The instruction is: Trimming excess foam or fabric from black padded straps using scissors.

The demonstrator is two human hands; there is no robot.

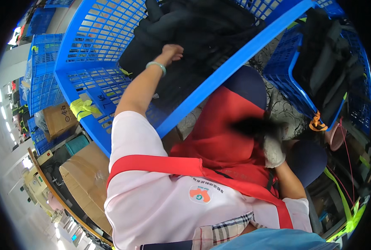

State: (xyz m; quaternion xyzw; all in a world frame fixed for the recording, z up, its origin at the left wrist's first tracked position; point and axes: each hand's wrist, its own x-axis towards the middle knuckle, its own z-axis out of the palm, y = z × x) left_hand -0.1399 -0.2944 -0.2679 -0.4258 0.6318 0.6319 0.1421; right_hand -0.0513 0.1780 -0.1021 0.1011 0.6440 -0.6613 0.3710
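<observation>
My left hand, with a pale green bangle on its wrist, reaches over a large blue plastic basket. Its fingers are curled just above a heap of soft black pieces; whether anything is between them is hidden. At my right side, my right hand wears a whitish glove and is closed on a soft black piece, smeared by motion. That piece hangs over the red apron on my lap.
A second blue basket with long black pieces stands at the right, an orange tie on its corner. Yellow ribbon marks the big basket's rim. Cardboard boxes and blue crates stand at the left.
</observation>
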